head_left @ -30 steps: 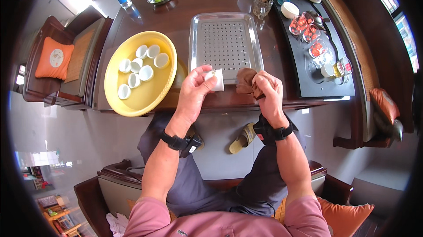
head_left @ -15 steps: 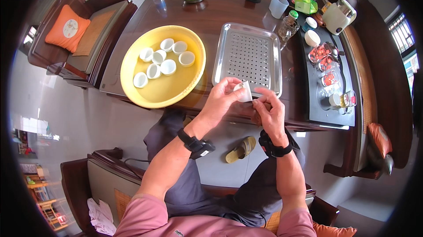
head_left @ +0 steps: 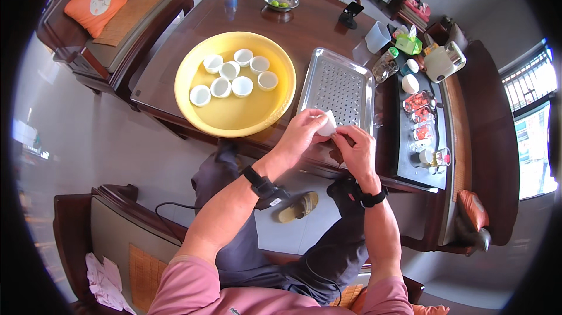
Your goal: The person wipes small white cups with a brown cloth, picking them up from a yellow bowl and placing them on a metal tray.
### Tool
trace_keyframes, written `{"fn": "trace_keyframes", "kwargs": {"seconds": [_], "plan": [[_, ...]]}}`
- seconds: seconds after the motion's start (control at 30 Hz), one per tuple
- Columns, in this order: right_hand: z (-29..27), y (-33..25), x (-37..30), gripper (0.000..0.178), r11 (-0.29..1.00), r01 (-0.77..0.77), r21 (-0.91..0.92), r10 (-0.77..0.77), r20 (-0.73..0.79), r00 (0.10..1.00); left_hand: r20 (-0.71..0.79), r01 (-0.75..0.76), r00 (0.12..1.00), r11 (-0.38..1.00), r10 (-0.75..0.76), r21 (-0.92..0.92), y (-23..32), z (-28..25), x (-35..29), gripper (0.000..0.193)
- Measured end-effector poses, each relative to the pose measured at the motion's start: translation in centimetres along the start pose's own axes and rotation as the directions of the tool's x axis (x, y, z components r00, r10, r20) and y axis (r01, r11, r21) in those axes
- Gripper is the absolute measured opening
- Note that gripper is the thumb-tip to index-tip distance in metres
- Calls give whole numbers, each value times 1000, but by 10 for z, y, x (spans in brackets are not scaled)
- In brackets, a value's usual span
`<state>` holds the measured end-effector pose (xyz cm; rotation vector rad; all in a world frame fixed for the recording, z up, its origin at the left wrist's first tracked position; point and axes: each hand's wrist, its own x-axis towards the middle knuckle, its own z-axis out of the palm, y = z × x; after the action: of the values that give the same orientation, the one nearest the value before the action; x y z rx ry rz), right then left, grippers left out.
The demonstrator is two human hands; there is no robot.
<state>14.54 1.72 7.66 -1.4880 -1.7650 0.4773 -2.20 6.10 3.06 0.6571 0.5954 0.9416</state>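
Remotely, I see the left hand (head_left: 301, 132) pinching a white cup (head_left: 329, 122) by the metal tray (head_left: 339, 90)'s near edge; whether the right hand (head_left: 358, 150)'s grip pinches too, I can't tell. This one seems unfinished; eight other cups (head_left: 242, 86) sit in the yellow basin (head_left: 225, 119), their progress unclear.

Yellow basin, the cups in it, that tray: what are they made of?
Yellow basin: probably plastic, semi-gloss, by its evenly coloured, smooth wall. White cups: likely glazed ceramic, though plastic is possible; they look smooth and bright. Perforated tray: shiny metal, perhaps stainless steel, as its silvery rim catches light.
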Motion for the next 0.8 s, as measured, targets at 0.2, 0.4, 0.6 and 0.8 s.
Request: {"fn": "trace_keyframes", "kwargs": {"seconds": [0.2, 0.4, 0.6, 0.8], "plan": [[-11, 8, 43, 16, 954, 38, -297, -33, 22, 999, -119, 2, 993, 996, 9, 92, 4, -1, -4, 44], [-3, 33, 80, 19, 943, -331, -37, 333, 133, 933, -97, 17, 995, 979, 3, 203, 10, -4, -10, 35], [14, 33, 97, 25, 924, -318, -214, 340, 73, 938, -85, -15, 996, 981, 32, 193, 11, -1, -9, 28], [23, 20, 127, 23, 814, -153, -560, 208, 36, 977, -83, -22, 996, 979, 39, 205, 13, -3, -10, 26]]}}
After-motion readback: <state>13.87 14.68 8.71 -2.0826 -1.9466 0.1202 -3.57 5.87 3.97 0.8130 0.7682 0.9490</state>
